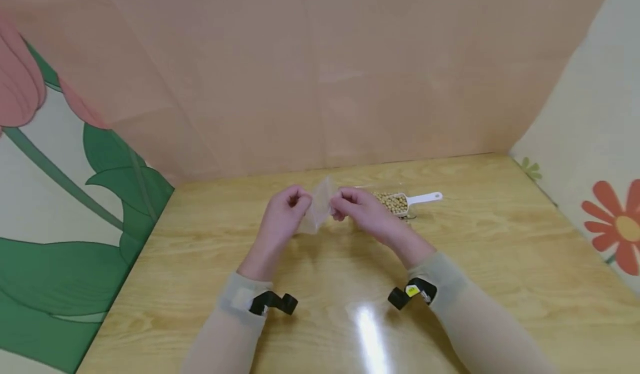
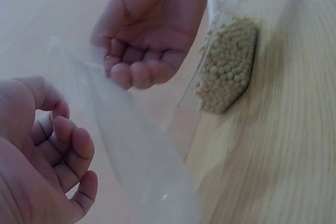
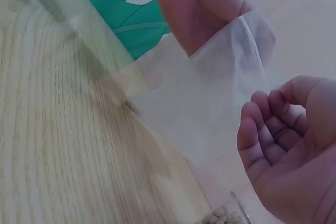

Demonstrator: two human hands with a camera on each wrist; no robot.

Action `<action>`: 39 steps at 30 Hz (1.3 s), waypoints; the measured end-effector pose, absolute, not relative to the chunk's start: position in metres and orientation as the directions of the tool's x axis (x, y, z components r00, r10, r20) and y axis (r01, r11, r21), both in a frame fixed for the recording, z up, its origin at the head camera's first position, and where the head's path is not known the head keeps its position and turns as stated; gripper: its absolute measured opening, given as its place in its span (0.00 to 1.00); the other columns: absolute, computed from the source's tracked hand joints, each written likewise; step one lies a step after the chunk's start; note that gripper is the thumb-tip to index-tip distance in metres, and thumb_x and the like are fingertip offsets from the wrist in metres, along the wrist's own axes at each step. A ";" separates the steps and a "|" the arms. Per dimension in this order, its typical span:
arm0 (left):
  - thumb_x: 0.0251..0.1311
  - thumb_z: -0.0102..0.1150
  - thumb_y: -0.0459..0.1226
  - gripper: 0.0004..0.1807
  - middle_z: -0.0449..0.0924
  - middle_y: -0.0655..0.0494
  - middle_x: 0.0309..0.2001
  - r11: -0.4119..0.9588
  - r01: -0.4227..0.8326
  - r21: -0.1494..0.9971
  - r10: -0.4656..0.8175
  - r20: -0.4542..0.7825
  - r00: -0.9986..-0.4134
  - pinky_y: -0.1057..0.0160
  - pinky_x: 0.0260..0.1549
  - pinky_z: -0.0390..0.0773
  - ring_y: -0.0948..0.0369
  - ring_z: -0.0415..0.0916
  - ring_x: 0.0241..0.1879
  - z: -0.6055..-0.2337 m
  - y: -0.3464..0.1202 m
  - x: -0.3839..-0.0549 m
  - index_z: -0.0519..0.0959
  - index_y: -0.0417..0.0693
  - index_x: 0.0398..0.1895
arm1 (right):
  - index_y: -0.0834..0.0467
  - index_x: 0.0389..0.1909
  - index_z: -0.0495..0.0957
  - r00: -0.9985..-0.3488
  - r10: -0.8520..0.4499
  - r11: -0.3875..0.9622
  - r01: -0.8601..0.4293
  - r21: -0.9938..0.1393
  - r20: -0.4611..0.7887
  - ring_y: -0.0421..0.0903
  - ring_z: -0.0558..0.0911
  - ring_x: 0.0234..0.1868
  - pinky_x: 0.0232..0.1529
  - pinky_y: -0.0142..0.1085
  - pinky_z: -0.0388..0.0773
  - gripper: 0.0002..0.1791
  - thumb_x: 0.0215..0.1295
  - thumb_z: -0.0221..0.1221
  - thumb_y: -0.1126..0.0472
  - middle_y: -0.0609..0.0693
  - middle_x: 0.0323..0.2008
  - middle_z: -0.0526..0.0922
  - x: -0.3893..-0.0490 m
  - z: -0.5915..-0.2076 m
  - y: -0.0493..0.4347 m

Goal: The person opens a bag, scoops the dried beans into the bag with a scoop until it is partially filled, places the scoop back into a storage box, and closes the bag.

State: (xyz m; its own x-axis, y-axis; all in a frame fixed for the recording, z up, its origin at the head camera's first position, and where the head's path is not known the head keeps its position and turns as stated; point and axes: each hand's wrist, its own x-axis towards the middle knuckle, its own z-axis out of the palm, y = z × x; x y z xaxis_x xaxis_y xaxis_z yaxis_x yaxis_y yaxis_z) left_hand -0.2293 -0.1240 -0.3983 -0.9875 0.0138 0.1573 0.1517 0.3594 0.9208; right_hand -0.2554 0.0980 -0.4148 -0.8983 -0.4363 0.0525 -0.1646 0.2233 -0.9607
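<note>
Sleeves reach up from the bottom of the frame to your two hands near its middle. Your left hand seems to pinch one side of the bag between thumb and forefinger; your right hand pinches the opposite edge. So the bag sits between them, above the table. Expect it to be very light, limp and slippery, apt to crease or cling; its edges are the surest hold, with fingertips only. Right of your right hand, a clear box holds beans, with a bean-filled scoop pointing its handle right.
</note>
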 end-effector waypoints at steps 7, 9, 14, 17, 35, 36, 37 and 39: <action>0.75 0.61 0.37 0.08 0.72 0.54 0.28 0.451 0.189 0.872 0.016 0.204 -0.979 0.58 0.29 0.69 0.57 0.68 0.29 -0.393 -0.137 -0.231 0.82 0.49 0.34 | 0.58 0.36 0.80 -0.930 -0.366 0.298 -0.153 -0.942 0.035 0.54 0.77 0.36 0.38 0.47 0.76 0.15 0.81 0.59 0.52 0.55 0.34 0.81 -0.260 -0.413 0.104; 0.74 0.61 0.37 0.08 0.70 0.55 0.26 0.461 0.196 0.865 0.014 0.214 -0.977 0.59 0.28 0.67 0.57 0.67 0.28 -0.393 -0.141 -0.231 0.81 0.49 0.33 | 0.58 0.35 0.80 -0.929 -0.368 0.293 -0.144 -0.945 0.028 0.54 0.77 0.36 0.38 0.47 0.76 0.15 0.81 0.59 0.53 0.55 0.33 0.81 -0.259 -0.412 0.105; 0.71 0.61 0.36 0.07 0.70 0.56 0.26 0.490 0.200 0.849 0.002 0.228 -0.974 0.59 0.28 0.67 0.57 0.67 0.28 -0.387 -0.146 -0.228 0.80 0.49 0.32 | 0.59 0.36 0.80 -0.930 -0.367 0.294 -0.136 -0.946 0.020 0.52 0.80 0.40 0.43 0.46 0.79 0.15 0.81 0.59 0.54 0.55 0.36 0.82 -0.259 -0.409 0.108; 0.68 0.61 0.35 0.06 0.71 0.56 0.26 0.515 0.212 0.831 -0.001 0.248 -0.969 0.59 0.28 0.68 0.57 0.68 0.28 -0.383 -0.148 -0.227 0.80 0.49 0.31 | 0.59 0.37 0.80 -0.934 -0.357 0.308 -0.124 -0.943 0.006 0.53 0.81 0.40 0.45 0.49 0.79 0.15 0.82 0.60 0.53 0.55 0.36 0.83 -0.257 -0.407 0.110; 0.75 0.62 0.37 0.08 0.76 0.56 0.26 0.623 0.302 0.722 0.103 0.307 -0.946 0.59 0.26 0.69 0.59 0.68 0.24 -0.380 -0.144 -0.224 0.82 0.48 0.34 | 0.63 0.43 0.83 -0.945 -0.328 0.305 -0.091 -0.948 -0.015 0.65 0.88 0.51 0.52 0.47 0.88 0.14 0.84 0.62 0.55 0.61 0.46 0.90 -0.262 -0.404 0.118; 0.76 0.62 0.37 0.08 0.76 0.56 0.26 0.627 0.306 0.716 0.109 0.308 -0.945 0.60 0.26 0.69 0.59 0.68 0.24 -0.380 -0.143 -0.225 0.82 0.48 0.35 | 0.64 0.43 0.83 -0.944 -0.331 0.299 -0.092 -0.950 -0.012 0.65 0.88 0.50 0.52 0.48 0.88 0.14 0.84 0.63 0.54 0.61 0.45 0.90 -0.262 -0.404 0.118; 0.75 0.62 0.37 0.08 0.76 0.56 0.26 0.633 0.309 0.710 0.111 0.312 -0.944 0.60 0.26 0.70 0.59 0.68 0.24 -0.381 -0.141 -0.225 0.82 0.48 0.34 | 0.64 0.44 0.83 -0.941 -0.337 0.289 -0.092 -0.953 -0.011 0.66 0.88 0.50 0.52 0.49 0.88 0.15 0.84 0.63 0.54 0.61 0.45 0.90 -0.261 -0.403 0.117; 0.76 0.62 0.37 0.08 0.77 0.56 0.25 0.639 0.311 0.703 0.112 0.315 -0.943 0.59 0.25 0.70 0.59 0.69 0.24 -0.382 -0.139 -0.226 0.82 0.48 0.34 | 0.65 0.44 0.83 -0.936 -0.351 0.267 -0.094 -0.959 -0.006 0.64 0.89 0.48 0.51 0.50 0.88 0.16 0.84 0.63 0.53 0.61 0.43 0.90 -0.260 -0.402 0.114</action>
State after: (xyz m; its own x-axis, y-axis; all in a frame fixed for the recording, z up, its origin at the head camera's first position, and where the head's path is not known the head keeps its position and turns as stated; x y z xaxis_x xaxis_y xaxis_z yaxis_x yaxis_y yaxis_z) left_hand -0.2255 -0.1387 -0.3825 -0.9426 0.1119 0.3146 0.3106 0.6394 0.7033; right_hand -0.2604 0.1140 -0.4018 -0.9363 -0.3512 -0.0061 -0.0940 0.2674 -0.9590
